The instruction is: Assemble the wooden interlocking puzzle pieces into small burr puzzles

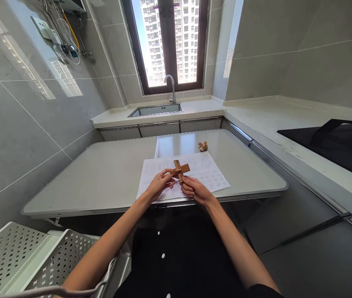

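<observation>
Between my two hands, above the near edge of the folding table (114, 174), is a wooden burr puzzle (179, 169) made of crossed brown sticks. My left hand (161, 184) grips its left side with thumb and fingers. My right hand (196, 189) pinches the lower end of an upright stick, its other fingers curled in. Beneath them lies a printed sheet of paper (216, 176) with rows of small drawings. Farther back, just beyond the sheet's far edge, sits a second wooden puzzle (203, 146), assembled into a knobbly star shape.
Behind the table runs a white counter (201, 106) with a sink (157, 109) and a tap (171, 87). A black bag (334, 140) lies on the right counter. White perforated baskets (14, 252) stand at lower left, close to my left arm.
</observation>
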A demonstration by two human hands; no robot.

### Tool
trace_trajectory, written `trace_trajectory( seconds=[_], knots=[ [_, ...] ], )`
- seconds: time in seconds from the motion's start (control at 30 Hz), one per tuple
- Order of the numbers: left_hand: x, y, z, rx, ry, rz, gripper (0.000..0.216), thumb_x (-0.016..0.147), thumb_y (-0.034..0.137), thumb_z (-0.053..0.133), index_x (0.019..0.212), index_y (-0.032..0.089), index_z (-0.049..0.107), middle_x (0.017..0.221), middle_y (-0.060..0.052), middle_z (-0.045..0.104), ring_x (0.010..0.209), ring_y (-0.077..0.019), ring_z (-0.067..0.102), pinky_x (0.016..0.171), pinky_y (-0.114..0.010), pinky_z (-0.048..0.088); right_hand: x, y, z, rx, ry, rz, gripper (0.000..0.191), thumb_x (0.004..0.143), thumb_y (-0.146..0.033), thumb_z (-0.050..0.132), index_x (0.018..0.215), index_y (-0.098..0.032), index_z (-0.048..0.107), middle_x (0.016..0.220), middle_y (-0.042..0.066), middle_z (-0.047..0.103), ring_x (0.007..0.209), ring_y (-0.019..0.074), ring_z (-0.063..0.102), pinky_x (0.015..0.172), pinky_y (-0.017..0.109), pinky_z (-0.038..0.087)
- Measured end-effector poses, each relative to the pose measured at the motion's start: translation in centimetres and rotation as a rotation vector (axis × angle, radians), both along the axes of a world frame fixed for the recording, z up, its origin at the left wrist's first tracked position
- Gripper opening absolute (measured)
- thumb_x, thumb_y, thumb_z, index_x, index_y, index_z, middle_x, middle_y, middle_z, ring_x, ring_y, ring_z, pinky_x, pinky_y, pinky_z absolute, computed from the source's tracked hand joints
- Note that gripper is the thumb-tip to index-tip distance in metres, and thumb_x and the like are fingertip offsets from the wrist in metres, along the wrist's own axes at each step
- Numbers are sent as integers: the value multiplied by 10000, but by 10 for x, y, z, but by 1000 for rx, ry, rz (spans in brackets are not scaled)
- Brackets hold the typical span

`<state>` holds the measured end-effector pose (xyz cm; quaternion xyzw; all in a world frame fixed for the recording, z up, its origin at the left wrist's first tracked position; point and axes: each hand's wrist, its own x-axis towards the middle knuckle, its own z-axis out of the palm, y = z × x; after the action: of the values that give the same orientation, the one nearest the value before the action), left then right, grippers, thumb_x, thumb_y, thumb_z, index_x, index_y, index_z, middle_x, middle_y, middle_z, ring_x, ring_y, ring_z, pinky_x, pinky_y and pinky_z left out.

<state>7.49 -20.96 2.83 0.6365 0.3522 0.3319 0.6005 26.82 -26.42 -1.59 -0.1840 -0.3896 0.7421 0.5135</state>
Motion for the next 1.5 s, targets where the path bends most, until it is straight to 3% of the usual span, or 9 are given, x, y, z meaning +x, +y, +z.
trace_trajectory(
  seconds=[0.2, 0.47, 0.77, 0.9, 1.0, 1.1, 1.2, 1.3, 1.5],
  knots=[
    [-35, 16, -11, 214, 298, 131, 585, 948, 693, 523, 1195, 169, 605, 1067, -140, 756, 831, -210, 694, 665, -321, 549, 9, 10, 2, -86, 43, -122, 336, 877, -465, 801, 874, -193, 604, 579, -106, 302, 476, 69, 210, 437, 198, 271],
    [-121, 21, -16, 526, 597, 375, 530, 869, 632, 604, 1147, 187, 675, 1271, -152, 703, 1283, -363, 556, 1170, -542, 378, 70, 53, 7, -206, 12, -327, 301, 858, -356, 826, 878, -205, 567, 573, -112, 359, 444, 58, 288, 410, 182, 310],
    [-142, 19, -27, 603, 734, 370, 580, 881, 584, 586, 1303, 189, 639, 1465, -150, 634, 1387, -385, 538, 1196, -547, 385, 113, 101, 1, -327, -120, -465, 238, 999, -294, 650, 819, -219, 514, 551, -102, 358, 405, 75, 346, 400, 194, 375],
    [-144, 14, -26, 595, 750, 359, 581, 929, 562, 542, 1369, 188, 607, 1456, -142, 644, 1368, -364, 567, 1179, -516, 421, 122, 110, -5, -361, -174, -514, 197, 1037, -346, 636, 1122, -170, 664, 1001, 58, 701, 798, 159, 682, 716, 314, 612],
    [-145, 12, -25, 587, 753, 355, 585, 943, 558, 528, 1394, 191, 590, 1444, -137, 652, 1348, -359, 588, 1164, -504, 441, 126, 115, -4, -360, -207, -544, 381, 1026, -377, 668, 1356, -191, 625, 1372, 113, 635, 1137, 256, 676, 944, 470, 601],
    [-145, 12, -25, 587, 751, 350, 589, 941, 552, 530, 1398, 185, 585, 1453, -139, 646, 1359, -359, 580, 1171, -508, 434, 127, 118, -2, -335, -245, -571, 232, 1046, -383, 619, 1133, -174, 673, 1047, 73, 704, 849, 176, 694, 755, 339, 619],
    [-145, 13, -26, 587, 743, 350, 588, 933, 552, 542, 1396, 193, 588, 1456, -136, 645, 1353, -361, 583, 1164, -511, 439, 122, 110, -1, -277, -295, -588, 323, 1047, -434, 573, 818, -207, 569, 609, -42, 480, 483, 101, 467, 475, 219, 474],
    [-146, 12, -27, 579, 731, 356, 582, 930, 551, 551, 1397, 206, 592, 1434, -129, 661, 1328, -359, 605, 1140, -504, 463, 109, 86, -7, -197, -375, -588, 367, 965, -516, 662, 783, -224, 534, 560, -80, 390, 435, 90, 376, 407, 213, 387],
    [-147, 11, -26, 548, 699, 374, 589, 905, 554, 590, 1387, 214, 606, 1414, -127, 675, 1309, -359, 625, 1124, -494, 484, 86, 20, -25, 3, -632, -563, 437, 787, -584, 836, 821, -195, 642, 619, -28, 561, 492, 104, 472, 457, 234, 376]
  ],
)
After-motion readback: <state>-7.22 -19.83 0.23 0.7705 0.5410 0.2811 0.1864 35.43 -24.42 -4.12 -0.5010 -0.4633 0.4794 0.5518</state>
